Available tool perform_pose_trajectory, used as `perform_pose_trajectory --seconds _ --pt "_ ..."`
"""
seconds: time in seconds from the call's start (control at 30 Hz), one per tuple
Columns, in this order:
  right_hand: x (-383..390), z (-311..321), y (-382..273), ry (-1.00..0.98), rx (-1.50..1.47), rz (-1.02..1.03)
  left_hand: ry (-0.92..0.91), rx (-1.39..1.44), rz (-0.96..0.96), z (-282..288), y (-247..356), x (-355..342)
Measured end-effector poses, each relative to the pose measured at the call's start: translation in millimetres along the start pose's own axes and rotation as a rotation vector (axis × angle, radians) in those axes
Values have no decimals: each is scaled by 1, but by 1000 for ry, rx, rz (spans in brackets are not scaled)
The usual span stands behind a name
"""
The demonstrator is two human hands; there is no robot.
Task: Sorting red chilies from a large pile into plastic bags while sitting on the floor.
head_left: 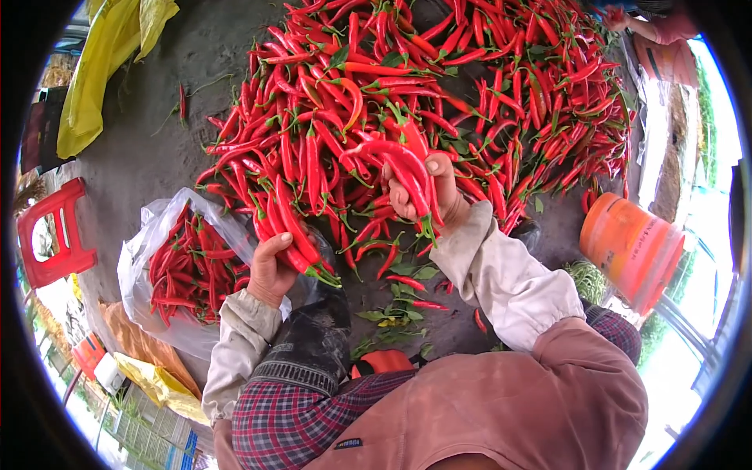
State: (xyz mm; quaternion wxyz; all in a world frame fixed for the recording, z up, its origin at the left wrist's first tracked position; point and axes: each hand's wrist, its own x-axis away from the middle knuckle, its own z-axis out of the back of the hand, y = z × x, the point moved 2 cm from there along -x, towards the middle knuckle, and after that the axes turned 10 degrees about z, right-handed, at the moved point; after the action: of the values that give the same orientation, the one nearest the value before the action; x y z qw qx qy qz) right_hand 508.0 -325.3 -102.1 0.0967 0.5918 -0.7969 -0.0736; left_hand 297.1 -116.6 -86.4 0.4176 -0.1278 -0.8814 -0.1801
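Note:
My left hand (pixel 272 266) is closed around a few long red chili peppers (pixel 291 227), their green stems pointing toward me. Over the near edge of the heap, my right hand (pixel 431 190) grips another small bunch of red chili peppers (pixel 407 168), with stem ends hanging below the fingers. A big pile of red chili peppers (pixel 329 102) spreads across the ground in front of both hands. Just left of my left hand stands a clear plastic bag (pixel 141 258), open at the top, with many red chili peppers (pixel 196 270) inside.
An orange bucket (pixel 630 252) lies tilted at the right. A red plastic stool (pixel 56 231) and yellow sheeting (pixel 102 70) are at the left. Green leaves (pixel 395 313) and loose peppers lie between my legs. Another person's arm (pixel 662 27) shows at the far right.

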Motion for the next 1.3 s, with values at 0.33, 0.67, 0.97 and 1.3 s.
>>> perform_pose_trajectory --seconds 0.33,0.67,0.97,1.3 --pt "-19 -36 -24 422 821 292 63 4 26 8 -7 3" --pt "-5 -34 -98 678 1159 784 66 59 32 6 -10 2" --pt "19 -28 -92 219 402 574 53 49 28 6 -13 4" --pt "-1 -37 -77 858 2150 672 81 51 46 8 -17 4"
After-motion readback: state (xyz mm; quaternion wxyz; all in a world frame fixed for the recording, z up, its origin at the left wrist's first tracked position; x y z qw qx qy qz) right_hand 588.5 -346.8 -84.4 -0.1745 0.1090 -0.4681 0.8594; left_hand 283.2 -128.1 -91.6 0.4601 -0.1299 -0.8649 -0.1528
